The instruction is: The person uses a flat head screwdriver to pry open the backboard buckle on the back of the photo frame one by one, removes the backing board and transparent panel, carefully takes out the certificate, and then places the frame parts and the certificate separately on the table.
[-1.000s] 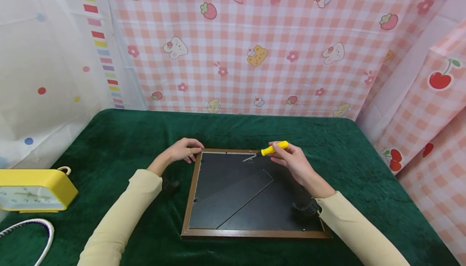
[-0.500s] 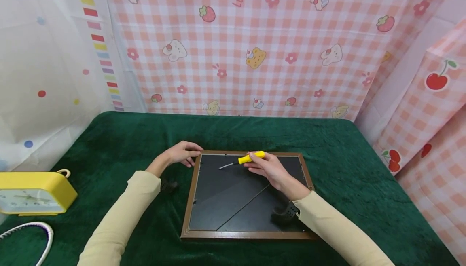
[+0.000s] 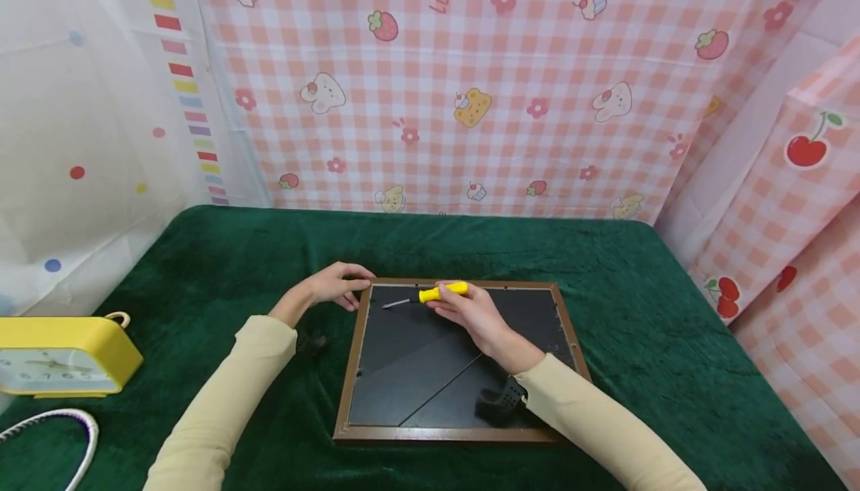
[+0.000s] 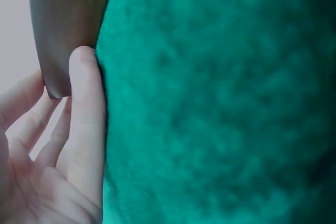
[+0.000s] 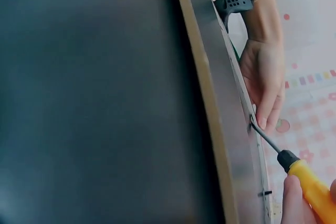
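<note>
A picture frame (image 3: 344,394) with a brown rim and black backing lies face down on the green cloth. My left hand (image 3: 331,284) grips its far left corner, thumb on one side and fingers on the other, as the left wrist view shows. Between thumb and fingers my right hand (image 3: 473,314) holds a yellow-handled screwdriver (image 3: 440,292) over the backing. The screwdriver's thin metal shaft (image 5: 266,139) points left toward that corner; in the right wrist view its tip overlaps the frame's edge. Small dark tabs (image 5: 265,193) stick out along this edge.
A stand flap (image 3: 437,392) with a slanting edge lies flat on the backing. At the left are a yellow alarm clock (image 3: 117,349) and a white loop-shaped thing (image 3: 90,439). Patterned curtains (image 3: 430,103) hang behind the table.
My right hand has moved left across the backing with the screwdriver, bringing the tip close to the far left corner. My left hand stays on the corner, and the frame has not moved.
</note>
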`<state>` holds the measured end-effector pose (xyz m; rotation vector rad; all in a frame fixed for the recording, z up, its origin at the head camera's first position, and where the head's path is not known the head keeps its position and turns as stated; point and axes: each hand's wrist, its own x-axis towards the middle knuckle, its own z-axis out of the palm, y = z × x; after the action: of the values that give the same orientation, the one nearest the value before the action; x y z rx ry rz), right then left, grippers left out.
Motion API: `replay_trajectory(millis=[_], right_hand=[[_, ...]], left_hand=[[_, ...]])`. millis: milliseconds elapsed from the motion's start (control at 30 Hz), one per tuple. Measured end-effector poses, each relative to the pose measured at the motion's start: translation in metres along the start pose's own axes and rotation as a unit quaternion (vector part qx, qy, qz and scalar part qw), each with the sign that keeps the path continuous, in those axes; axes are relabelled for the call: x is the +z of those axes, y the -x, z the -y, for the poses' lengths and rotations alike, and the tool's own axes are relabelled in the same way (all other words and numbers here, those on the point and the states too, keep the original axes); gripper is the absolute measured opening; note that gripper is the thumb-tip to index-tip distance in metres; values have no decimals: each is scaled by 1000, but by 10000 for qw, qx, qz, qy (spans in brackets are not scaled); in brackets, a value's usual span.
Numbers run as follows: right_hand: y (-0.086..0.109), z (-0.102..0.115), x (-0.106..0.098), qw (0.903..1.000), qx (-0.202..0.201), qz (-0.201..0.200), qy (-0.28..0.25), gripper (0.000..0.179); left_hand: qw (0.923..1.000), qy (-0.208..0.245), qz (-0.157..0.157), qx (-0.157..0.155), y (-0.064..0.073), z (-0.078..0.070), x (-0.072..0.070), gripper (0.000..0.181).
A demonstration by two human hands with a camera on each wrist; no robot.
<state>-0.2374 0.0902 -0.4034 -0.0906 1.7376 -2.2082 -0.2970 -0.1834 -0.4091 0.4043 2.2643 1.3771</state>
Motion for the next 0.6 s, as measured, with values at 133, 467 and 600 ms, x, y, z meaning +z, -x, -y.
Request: replay_trajectory(millis=[133, 467, 600], right_hand=[[-4, -1, 6, 9999, -44, 84, 85, 40], [-7, -3, 9, 9995, -95, 191, 241, 40], [-7, -4, 9, 9998, -73, 144, 147, 38]], left_hand=[[10000, 34, 3, 23, 0, 1, 0, 36], [9980, -477, -77, 401, -2, -1, -1, 31], [9982, -450, -130, 378, -1, 0, -1, 31]])
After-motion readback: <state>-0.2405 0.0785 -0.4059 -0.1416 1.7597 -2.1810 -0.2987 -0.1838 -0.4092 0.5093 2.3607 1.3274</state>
